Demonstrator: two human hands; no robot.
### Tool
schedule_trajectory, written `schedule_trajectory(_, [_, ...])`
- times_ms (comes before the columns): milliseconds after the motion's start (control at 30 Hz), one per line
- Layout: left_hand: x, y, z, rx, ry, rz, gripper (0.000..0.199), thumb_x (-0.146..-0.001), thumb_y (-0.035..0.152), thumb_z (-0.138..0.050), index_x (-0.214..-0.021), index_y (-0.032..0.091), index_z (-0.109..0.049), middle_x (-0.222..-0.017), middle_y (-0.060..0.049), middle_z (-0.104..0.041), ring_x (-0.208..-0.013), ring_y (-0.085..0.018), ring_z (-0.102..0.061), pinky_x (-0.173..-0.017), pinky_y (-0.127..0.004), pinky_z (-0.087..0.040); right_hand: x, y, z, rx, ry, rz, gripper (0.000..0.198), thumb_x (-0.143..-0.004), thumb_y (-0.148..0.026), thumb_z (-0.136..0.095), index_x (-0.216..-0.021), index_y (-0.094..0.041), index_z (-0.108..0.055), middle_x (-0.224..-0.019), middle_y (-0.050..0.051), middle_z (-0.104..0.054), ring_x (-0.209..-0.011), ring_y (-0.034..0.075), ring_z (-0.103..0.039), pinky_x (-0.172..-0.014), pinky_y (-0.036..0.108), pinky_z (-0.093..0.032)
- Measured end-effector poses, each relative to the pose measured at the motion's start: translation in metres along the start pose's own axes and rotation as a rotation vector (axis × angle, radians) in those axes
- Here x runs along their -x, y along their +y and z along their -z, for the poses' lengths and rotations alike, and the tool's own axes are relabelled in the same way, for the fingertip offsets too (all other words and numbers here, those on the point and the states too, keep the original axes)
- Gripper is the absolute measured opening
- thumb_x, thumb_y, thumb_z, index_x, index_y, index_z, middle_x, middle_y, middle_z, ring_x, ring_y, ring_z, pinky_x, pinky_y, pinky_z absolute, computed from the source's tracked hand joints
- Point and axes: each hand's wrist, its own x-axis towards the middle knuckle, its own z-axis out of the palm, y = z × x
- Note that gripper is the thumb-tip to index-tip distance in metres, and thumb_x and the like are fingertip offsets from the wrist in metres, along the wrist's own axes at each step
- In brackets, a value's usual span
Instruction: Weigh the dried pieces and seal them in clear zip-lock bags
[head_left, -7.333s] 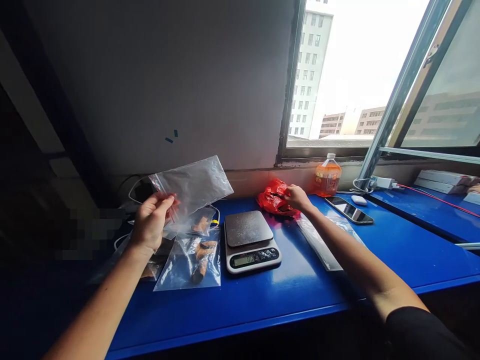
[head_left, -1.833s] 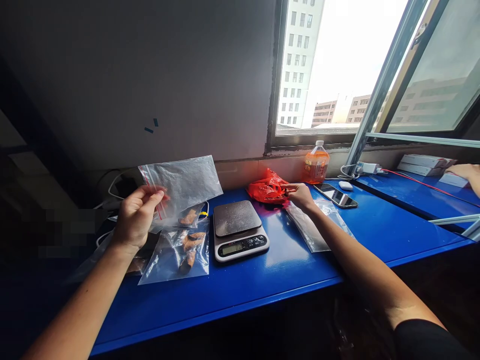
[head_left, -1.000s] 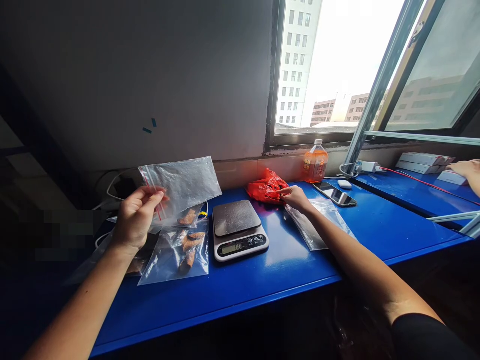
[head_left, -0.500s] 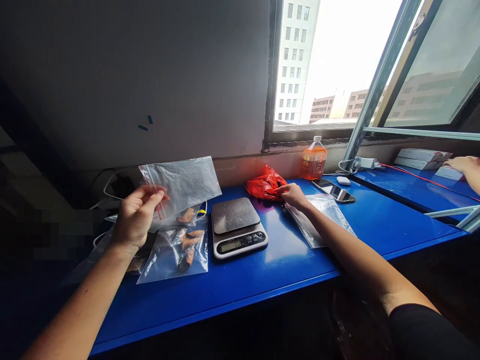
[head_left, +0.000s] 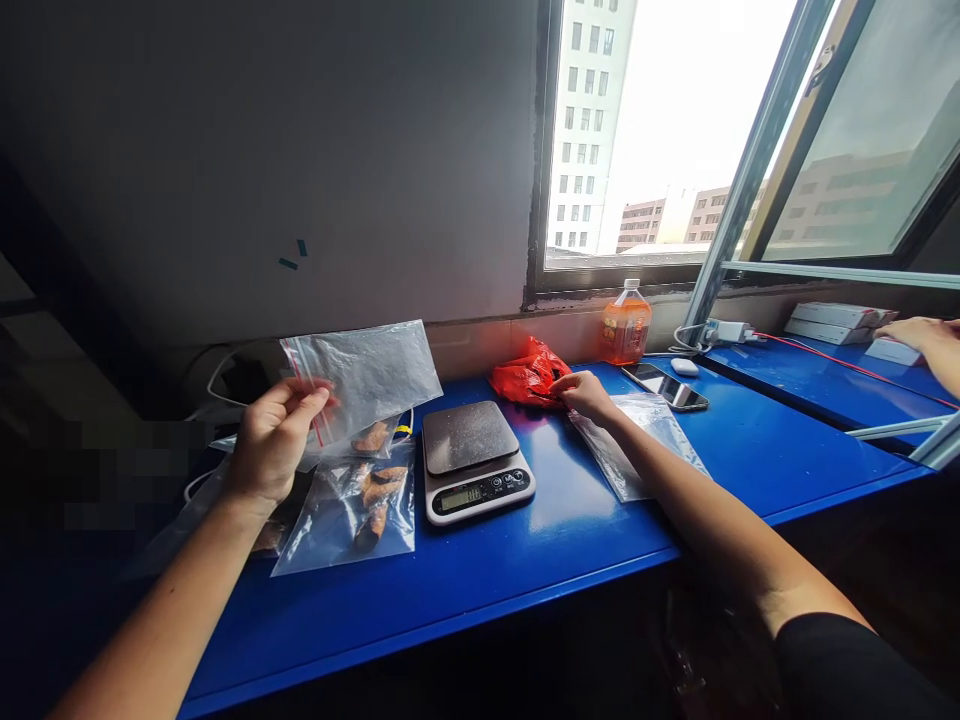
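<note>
Two hands work over a blue tabletop (head_left: 570,550) in the head view, the only view here. The left hand (head_left: 271,445) is raised off the table and pinches an empty clear zip bag (head_left: 367,375) by its red-striped mouth edge, thumb in front and fingers behind; the bag hangs out past the fingertips, away from the person. Just below that hand lie filled zip bags (head_left: 360,505) with brownish-orange pieces inside, flat on the table. Between the two hands sits a digital kitchen scale (head_left: 474,472), its dark platform bare and its display lit.

The right hand (head_left: 583,394) is stretched forward with its fingertips closed into the edge of a crumpled red plastic bag (head_left: 529,372); whether it has hold of the film or of something inside cannot be told. Under and just beside that wrist lies a flat stack of clear bags (head_left: 637,445). Beyond the hand stand an orange drink bottle (head_left: 626,325) and a smartphone (head_left: 667,385), with a white earbud case (head_left: 685,366) next to it.

The zip bag looks very light, limp and slick, so it is best held at the stiffer zip strip, where the hand has it now. The red bag is thin, soft film that would bunch under a pinch.

At the far right, another person's hand (head_left: 919,335) rests near white boxes (head_left: 836,318).
</note>
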Motion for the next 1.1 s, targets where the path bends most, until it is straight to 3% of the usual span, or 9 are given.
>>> schedule_trajectory(500, [-0.001,0.001,0.001,0.006,0.006,-0.001,0.019,-0.066,0.028,-0.066,-0.083,0.018,-0.064,-0.073,0.001,-0.061,-0.068,-0.012,-0.056,-0.062,-0.022,-0.043,-0.001,0.003,-0.001,0.038,-0.003,-0.034,0.033,-0.065,-0.005,-0.053,-0.085,-0.017,-0.076,-0.084,0.004,-0.074,-0.077,0.016,-0.067,-0.068,0.02,-0.048])
schedule_trajectory(833, [0.001,0.005,-0.001,0.015,0.032,-0.019,0.016,-0.067,0.026,-0.064,-0.08,0.017,-0.063,-0.071,0.0,-0.062,-0.067,-0.013,-0.057,-0.062,-0.023,-0.046,-0.009,-0.007,-0.005,0.061,0.019,0.041,0.038,-0.06,0.001,-0.051,-0.083,-0.018,-0.075,-0.081,0.002,-0.074,-0.075,0.015,-0.067,-0.066,0.019,-0.048])
schedule_trajectory(1100, [0.002,0.006,0.001,0.027,0.023,-0.043,0.015,-0.069,0.025,-0.065,-0.082,0.016,-0.064,-0.073,0.0,-0.062,-0.069,-0.013,-0.058,-0.064,-0.023,-0.048,-0.005,-0.003,-0.003,0.017,0.097,0.059,0.026,-0.064,-0.006,-0.053,-0.079,-0.016,-0.072,-0.085,0.004,-0.073,-0.081,0.016,-0.067,-0.072,0.021,-0.049])
